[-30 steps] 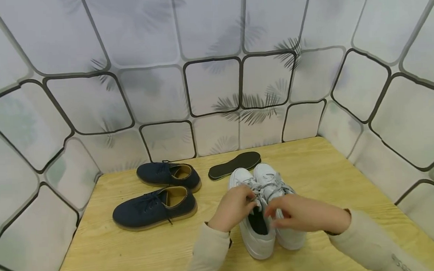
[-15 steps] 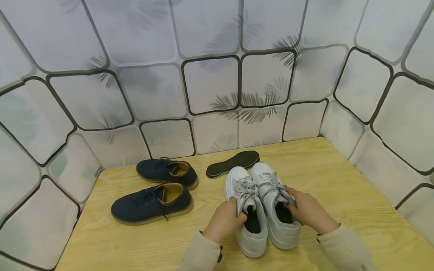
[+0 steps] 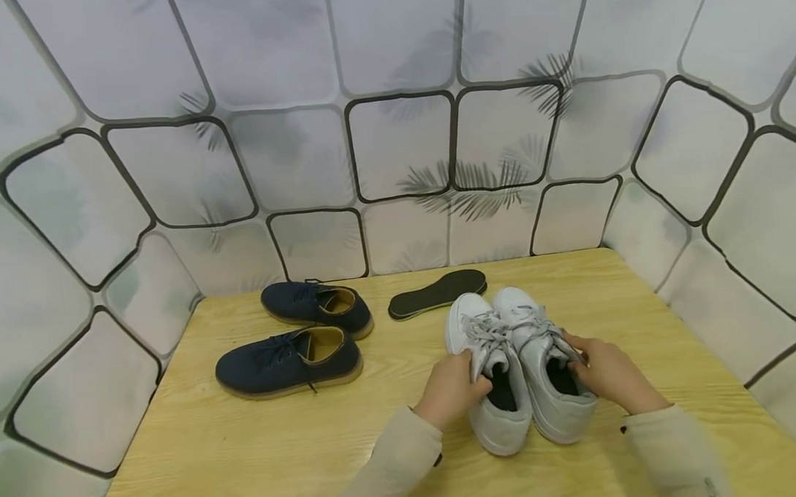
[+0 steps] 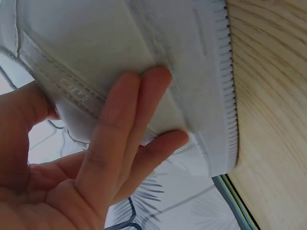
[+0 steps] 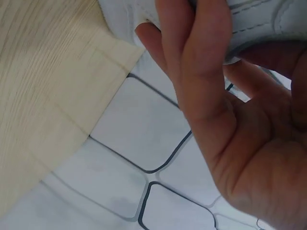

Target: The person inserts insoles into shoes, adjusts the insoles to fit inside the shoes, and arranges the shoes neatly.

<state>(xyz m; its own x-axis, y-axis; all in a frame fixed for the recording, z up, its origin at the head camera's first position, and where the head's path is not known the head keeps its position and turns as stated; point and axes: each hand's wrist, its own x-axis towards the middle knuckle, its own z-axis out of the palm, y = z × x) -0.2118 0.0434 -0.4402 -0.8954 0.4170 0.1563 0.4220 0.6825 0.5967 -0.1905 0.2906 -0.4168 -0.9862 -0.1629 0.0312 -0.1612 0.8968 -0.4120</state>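
Note:
Two white lace-up sneakers stand side by side, toes pointing away. My left hand (image 3: 450, 389) grips the left sneaker (image 3: 505, 424) at its outer side, thumb over the collar into the opening. In the left wrist view, several fingers (image 4: 112, 115) lie along that sneaker's side wall (image 4: 81, 43), close above the sole. My right hand (image 3: 609, 373) pinches the collar of the right sneaker (image 3: 565, 418) from its outer side. The right wrist view shows the thumb going over that sneaker's edge (image 5: 259, 24) and the fingers (image 5: 204, 43) against its outside. Grey laces lie loosely over both tongues.
A pair of navy lace-up shoes, the nearer shoe (image 3: 270, 366) and the farther shoe (image 3: 301, 303), sits to the left, toes leftward. Dark insoles (image 3: 435, 295) lie stacked behind the sneakers. The wooden table (image 3: 247, 466) meets patterned fabric walls (image 3: 401, 153) at the back and sides.
My hands came off the left sneaker's tongue and laces and took hold of the two sneakers' outer sides. The view shifted slightly, while the navy shoes and insoles stayed put.

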